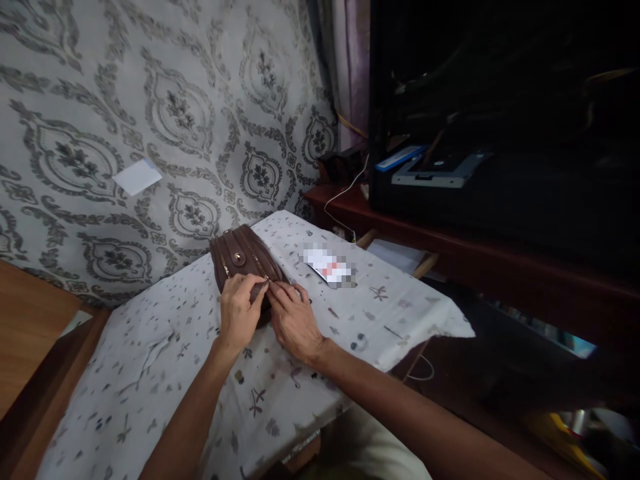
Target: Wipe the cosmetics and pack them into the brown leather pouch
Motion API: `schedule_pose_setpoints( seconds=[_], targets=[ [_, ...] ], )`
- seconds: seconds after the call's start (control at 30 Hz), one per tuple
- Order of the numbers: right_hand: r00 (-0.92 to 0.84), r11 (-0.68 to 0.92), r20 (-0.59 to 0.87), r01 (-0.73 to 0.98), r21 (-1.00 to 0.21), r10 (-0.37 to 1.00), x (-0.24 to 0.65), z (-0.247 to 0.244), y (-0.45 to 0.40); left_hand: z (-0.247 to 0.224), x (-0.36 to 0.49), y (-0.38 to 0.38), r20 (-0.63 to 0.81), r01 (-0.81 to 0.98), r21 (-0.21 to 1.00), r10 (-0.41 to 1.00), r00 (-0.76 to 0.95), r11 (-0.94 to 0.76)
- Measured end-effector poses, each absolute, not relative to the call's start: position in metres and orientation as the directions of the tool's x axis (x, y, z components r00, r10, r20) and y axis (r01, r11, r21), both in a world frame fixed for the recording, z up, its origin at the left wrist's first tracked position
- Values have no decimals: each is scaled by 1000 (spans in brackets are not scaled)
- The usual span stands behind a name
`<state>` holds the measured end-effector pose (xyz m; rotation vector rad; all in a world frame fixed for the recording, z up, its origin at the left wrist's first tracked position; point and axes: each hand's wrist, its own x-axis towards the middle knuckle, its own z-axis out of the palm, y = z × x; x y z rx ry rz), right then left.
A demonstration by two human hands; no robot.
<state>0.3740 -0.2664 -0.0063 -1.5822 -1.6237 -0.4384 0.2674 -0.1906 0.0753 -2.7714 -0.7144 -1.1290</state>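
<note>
A brown leather bag point(244, 248) lies on the cloth-covered table, with two gold-toned zippers running along its top and a round metal stud between them. My left hand point(241, 312) is closed in a pinch at the near end of the right-hand zipper point(258, 259). Beside it, my right hand point(296, 323) grips the bag's near right side, its fingertips touching the same zipper end. The fingers cover the near part of the bag, so the zipper pull cannot be made out clearly.
On the patterned tablecloth point(370, 327), a blurred-out white and red item point(327, 265) lies right of the bag. Patterned wallpaper point(180, 113) rises behind. At the right stand a dark screen point(525, 100) and an open drawer point(425, 263); a white cable point(345, 190) hangs nearby.
</note>
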Motion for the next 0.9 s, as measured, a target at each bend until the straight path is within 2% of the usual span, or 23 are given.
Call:
schedule_pose_setpoints(
  seconds=[0.27, 0.57, 0.77, 0.9],
  targets=[
    [118, 171, 752, 940, -295, 648, 372, -6, -270, 79, 266, -191, 664, 442, 169, 433, 610, -881],
    [104, 177, 750, 942, -285, 654, 372, -6, -268, 73, 268, -195, 657, 454, 145, 428, 620, -879],
    [121, 185, 744, 931, -315, 657, 371, -7, -272, 75, 267, -194, 652, 437, 250, 484, 584, -864],
    [116, 191, 750, 931, -310, 651, 371, -9, -274, 75, 267, -193, 648, 441, 272, 501, 573, -856]
  ],
)
